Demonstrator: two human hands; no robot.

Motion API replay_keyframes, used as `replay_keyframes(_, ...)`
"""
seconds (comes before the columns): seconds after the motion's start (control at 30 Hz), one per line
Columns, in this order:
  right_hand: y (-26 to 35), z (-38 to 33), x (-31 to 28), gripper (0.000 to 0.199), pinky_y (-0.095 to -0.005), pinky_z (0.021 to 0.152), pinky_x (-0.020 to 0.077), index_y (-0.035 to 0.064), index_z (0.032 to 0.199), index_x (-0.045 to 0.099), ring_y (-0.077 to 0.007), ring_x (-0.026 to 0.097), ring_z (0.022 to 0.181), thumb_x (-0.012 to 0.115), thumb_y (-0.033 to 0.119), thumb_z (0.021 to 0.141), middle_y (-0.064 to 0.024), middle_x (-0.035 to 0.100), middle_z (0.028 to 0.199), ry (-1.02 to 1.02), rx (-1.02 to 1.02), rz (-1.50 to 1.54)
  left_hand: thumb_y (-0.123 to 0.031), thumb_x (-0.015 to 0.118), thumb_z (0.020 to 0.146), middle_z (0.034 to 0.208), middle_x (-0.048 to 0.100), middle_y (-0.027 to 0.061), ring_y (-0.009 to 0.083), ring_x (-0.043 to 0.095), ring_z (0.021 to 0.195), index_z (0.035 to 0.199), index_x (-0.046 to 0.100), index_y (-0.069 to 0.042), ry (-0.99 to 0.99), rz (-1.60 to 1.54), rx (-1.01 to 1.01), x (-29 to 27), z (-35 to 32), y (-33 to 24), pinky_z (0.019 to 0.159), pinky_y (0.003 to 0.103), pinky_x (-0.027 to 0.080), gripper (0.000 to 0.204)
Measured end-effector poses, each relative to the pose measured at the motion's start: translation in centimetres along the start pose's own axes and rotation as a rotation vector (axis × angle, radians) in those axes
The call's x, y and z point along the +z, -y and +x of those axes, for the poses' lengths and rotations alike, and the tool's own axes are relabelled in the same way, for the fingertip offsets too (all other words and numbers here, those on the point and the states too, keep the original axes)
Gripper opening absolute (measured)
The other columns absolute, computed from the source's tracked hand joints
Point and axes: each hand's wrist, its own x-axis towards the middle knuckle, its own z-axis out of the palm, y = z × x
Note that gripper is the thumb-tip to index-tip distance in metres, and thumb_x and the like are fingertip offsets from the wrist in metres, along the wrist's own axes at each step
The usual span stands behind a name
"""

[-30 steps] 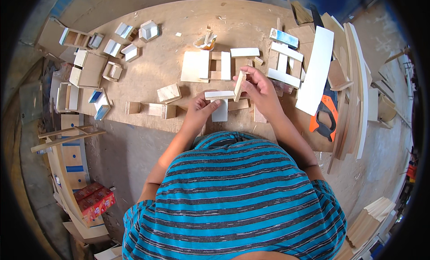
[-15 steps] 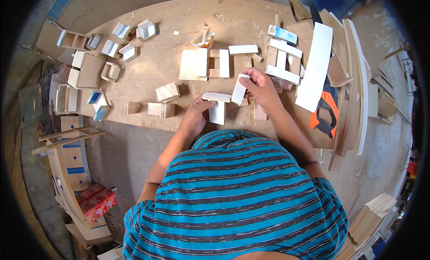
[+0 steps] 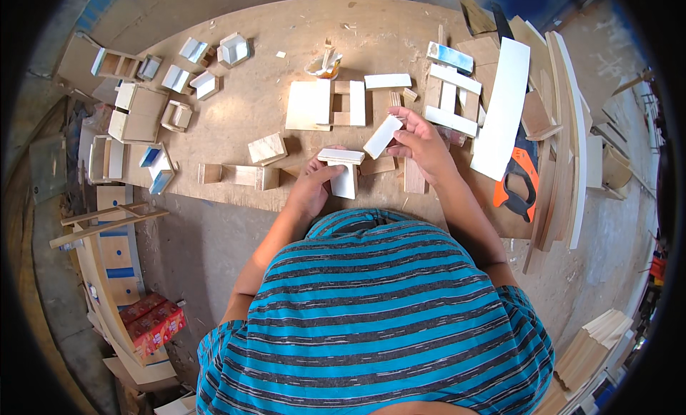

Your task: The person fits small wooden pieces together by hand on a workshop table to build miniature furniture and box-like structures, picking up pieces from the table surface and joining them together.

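Note:
My left hand is closed on a T-shaped wooden assembly, made of a white upright board with a white-faced piece across its top. The thumb lies on the upright board. In my right hand a small white rectangular wood block is pinched between thumb and fingers, tilted, its lower end close to the right end of the crosspiece. Whether the two pieces touch, I cannot tell. Below the right hand a plain wood block lies near the table's front edge.
On the wooden table stand a glue tub with a stick, a white panel and several small wooden assemblies at left. At right lie a long white board and an orange-handled handsaw.
The white block in my right hand has tilted further and shifted slightly, showing more of its broad face. The assembly in my left hand has moved a little to the left.

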Motion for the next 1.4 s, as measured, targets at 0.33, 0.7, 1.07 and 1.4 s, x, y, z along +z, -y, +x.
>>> replay_keyframes(0.33,0.3,0.1,-0.5,0.042,-0.0216,0.076,0.0485,0.0078,0.130,0.050,-0.0071,0.055,0.090,0.049,0.003,0.088,-0.0019,0.058,0.110,-0.044,-0.166,-0.313,0.000,0.065,0.081,0.106,0.065,0.0035,0.0118,0.059,0.098,0.114,0.058,-0.006,-0.005,0.053,0.205,0.0,-0.4,0.0,0.084,0.026,0.047,0.035)
replay_keyframes(0.7,0.7,0.1,0.3,0.037,-0.0363,0.071,0.0497,0.0105,0.118,0.059,-0.0258,0.062,0.076,0.061,0.007,0.082,-0.0122,0.061,0.097,-0.124,-0.370,-0.934,0.003,0.063,0.084,0.113,0.062,0.0064,0.0133,0.058,0.104,0.125,0.050,-0.003,-0.183,0.270,0.278,-0.5,-0.4,-0.2,0.092,0.028,0.047,0.043)
replay_keyframes(1.07,-0.2,-2.8,1.8,0.041,-0.0375,0.075,0.0499,0.0060,0.107,0.063,-0.0268,0.060,0.089,0.075,0.017,0.070,-0.0077,0.056,0.100,0.150,-0.469,-1.431,-0.003,0.061,0.088,0.111,0.064,0.0085,0.0130,0.061,0.100,0.141,0.033,-0.003,-0.192,0.022,0.138,-0.1,-0.3,-0.6,0.088,0.027,0.049,0.060)
replay_keyframes(1.4,-1.3,-2.5,2.5,0.036,-0.0371,0.073,0.0505,0.0046,0.105,0.063,-0.0253,0.060,0.086,0.072,0.009,0.070,-0.0079,0.054,0.095,0.116,-0.555,-1.426,-0.004,0.058,0.088,0.109,0.062,0.0018,0.0087,0.060,0.093,0.144,0.030,-0.012,-0.168,0.035,0.136,1.0,-0.8,-1.8,0.079,0.025,0.052,0.064)
